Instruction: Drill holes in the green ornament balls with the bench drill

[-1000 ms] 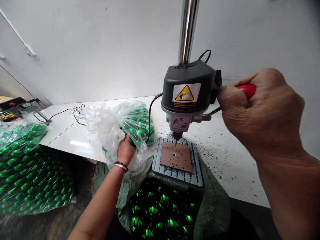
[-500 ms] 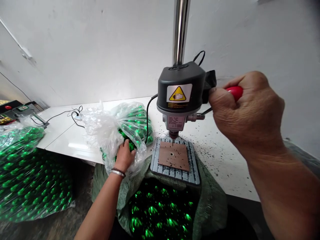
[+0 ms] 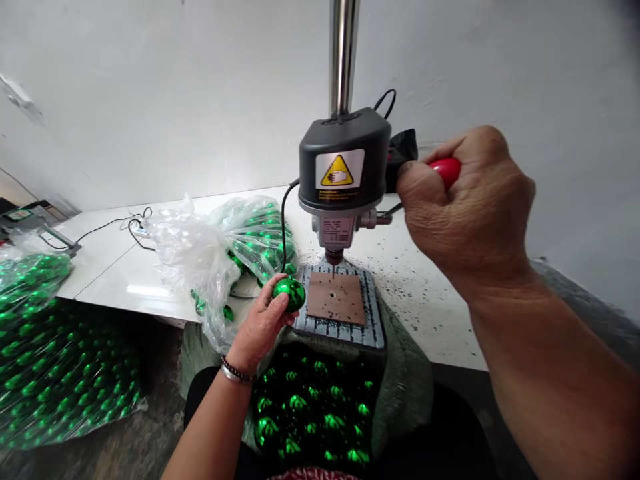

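My left hand grips a shiny green ball, just left of the drill press base. My right hand is wrapped round the red knob of the feed lever on the drill press. The thin drill bit points down at a brown board with a small hole in it, and a gap shows between bit and board. Behind my left hand lies an open clear plastic bag of green balls.
A green woven sack below the base holds many green balls. Another clear bag of green balls stands at the left. Dark shavings litter the white table. A black cord hangs beside the press.
My left hand has come out of the clear bag with a green ball and moved right, to the edge of the base. The right hand still holds the lever knob.
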A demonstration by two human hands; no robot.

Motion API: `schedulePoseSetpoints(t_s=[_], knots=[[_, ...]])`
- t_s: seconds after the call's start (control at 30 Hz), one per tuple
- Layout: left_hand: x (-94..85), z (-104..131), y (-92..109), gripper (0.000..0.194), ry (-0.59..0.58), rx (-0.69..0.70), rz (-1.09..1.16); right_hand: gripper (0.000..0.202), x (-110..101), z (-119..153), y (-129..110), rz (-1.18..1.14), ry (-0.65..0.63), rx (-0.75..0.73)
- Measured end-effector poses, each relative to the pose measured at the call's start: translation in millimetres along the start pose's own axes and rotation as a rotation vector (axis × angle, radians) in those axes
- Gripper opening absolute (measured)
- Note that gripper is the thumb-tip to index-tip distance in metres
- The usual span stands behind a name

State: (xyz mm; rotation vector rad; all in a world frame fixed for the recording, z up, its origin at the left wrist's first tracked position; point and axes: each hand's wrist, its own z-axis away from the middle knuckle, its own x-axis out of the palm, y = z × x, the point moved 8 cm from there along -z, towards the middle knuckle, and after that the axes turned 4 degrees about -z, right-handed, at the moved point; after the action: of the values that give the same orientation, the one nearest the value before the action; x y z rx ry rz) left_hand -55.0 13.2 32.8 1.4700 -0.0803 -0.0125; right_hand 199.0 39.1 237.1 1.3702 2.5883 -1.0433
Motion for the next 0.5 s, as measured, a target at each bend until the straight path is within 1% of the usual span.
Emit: schedulePoseSetpoints(t_s=[0.1, 0.17, 0.27, 0.33, 0.4, 0.5], knots=[[17.9, -10, -16, 0.063, -0.047, -0.08, 0.029, 0.018, 0, -1, -3, 0.003, -0.026, 0.029], [22.0, -17, -20, 0.062, -0.03, -0.086, -0.042, 0.018, 0, -2, -4, 0.016, -0.04, 0.06], [19.6, -27, -13, 0.066, 0.054, 0.003, -0.289, 0.021, -1, -3, -4, 0.07, -0.063, 0.132], [17.3, -34, -9, 0.067, 0.114, 0.061, -0.418, 0.022, -1, -3, -4, 0.112, -0.081, 0.149], [16.1, -40, -11, 0.065, 0.147, 0.081, -0.459, 0.023, -1, -3, -5, 0.124, -0.095, 0.132], [18.2, -49, -18, 0.062, 0.138, 0.088, -0.456, 0.024, 0, -2, -5, 0.066, -0.084, 0.07]])
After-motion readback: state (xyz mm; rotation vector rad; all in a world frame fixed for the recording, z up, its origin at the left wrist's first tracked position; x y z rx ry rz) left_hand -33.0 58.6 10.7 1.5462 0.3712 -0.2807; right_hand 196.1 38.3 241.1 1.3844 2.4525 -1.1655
